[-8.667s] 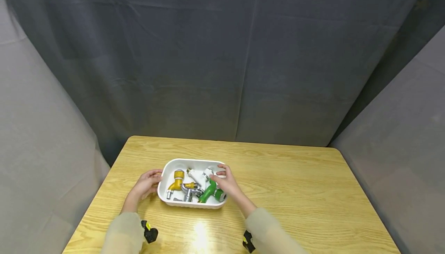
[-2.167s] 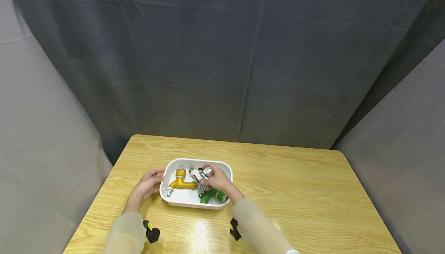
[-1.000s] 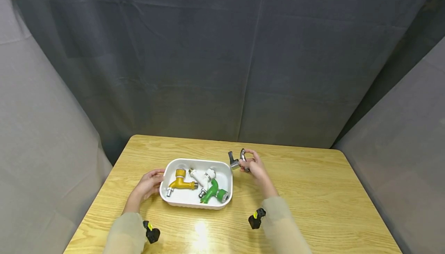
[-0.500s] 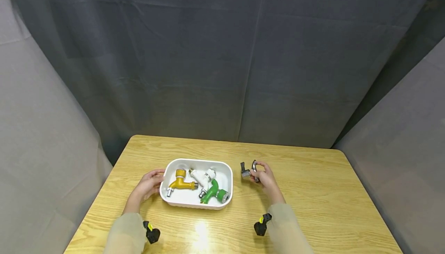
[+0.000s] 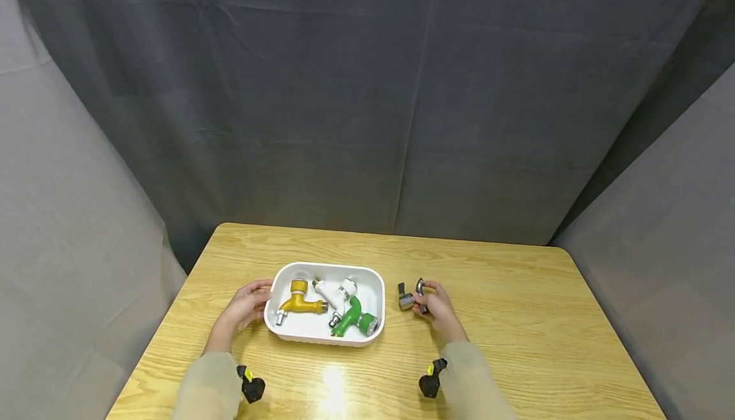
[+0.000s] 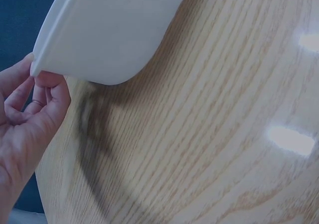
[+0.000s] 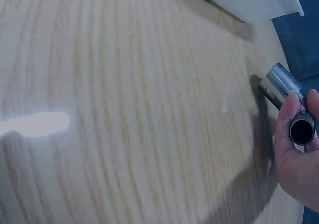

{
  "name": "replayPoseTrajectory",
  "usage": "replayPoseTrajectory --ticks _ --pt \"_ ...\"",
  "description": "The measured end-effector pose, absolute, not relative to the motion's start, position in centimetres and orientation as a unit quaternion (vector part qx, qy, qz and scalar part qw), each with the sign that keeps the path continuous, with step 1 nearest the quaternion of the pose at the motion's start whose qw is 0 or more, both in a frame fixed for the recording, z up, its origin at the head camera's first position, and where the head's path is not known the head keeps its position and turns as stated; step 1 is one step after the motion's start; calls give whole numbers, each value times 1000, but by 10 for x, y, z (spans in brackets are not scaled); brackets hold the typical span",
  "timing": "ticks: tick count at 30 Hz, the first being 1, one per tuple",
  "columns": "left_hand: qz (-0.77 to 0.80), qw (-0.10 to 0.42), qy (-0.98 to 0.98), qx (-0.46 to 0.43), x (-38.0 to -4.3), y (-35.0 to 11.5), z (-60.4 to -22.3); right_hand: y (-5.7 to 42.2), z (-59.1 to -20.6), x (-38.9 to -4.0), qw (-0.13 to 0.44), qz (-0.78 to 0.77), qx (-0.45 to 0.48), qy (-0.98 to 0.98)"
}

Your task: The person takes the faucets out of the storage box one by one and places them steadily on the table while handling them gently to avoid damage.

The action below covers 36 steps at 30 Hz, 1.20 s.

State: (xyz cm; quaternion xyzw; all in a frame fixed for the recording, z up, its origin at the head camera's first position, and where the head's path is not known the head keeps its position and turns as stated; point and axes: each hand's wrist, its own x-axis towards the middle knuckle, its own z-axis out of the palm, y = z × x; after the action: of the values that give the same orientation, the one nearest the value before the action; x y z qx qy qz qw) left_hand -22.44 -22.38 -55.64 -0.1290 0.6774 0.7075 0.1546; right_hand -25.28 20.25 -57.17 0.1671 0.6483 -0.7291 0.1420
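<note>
My right hand (image 5: 439, 310) holds a silver tap (image 5: 406, 301) with a dark grey lever, just right of the white tray (image 5: 321, 337). In the right wrist view, thumb and fingers pinch the tap's body (image 7: 283, 79), and one round pipe opening faces the camera. Whether it touches the table cannot be told. At the tray's left end, my left hand (image 5: 245, 305) pinches the rim, as the left wrist view shows with fingers curled under the edge (image 6: 47, 67). Inside the tray lie a yellow tap (image 5: 301, 306), a white tap (image 5: 332, 295) and a green tap (image 5: 351, 318).
A wooden table (image 5: 517, 330) carries everything, with bare wood to the right of the right hand. Dark grey cloth (image 5: 321, 120) hangs behind its far edge. Light grey cloth stands on both sides.
Earlier the silver tap lay in the tray among the others. My right hand has gripped it, lifted it out to the right and lowered it closer. My left hand stays at the rim.
</note>
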Motion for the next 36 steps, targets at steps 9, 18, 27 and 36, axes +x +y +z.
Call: replayPoseTrajectory --ticks 9,18,27,36 --pt "707 154 678 -128 -224 -223 -555 200 -575 -251 147 -729 174 646" --pt "707 153 679 -128 -224 -224 -556 199 -576 -249 133 -697 174 682" --pt "701 151 686 -127 -224 -224 -556 197 -570 -247 113 -599 155 777" --pt "703 151 683 -130 -223 -224 -557 199 -571 -243 120 -558 125 811"
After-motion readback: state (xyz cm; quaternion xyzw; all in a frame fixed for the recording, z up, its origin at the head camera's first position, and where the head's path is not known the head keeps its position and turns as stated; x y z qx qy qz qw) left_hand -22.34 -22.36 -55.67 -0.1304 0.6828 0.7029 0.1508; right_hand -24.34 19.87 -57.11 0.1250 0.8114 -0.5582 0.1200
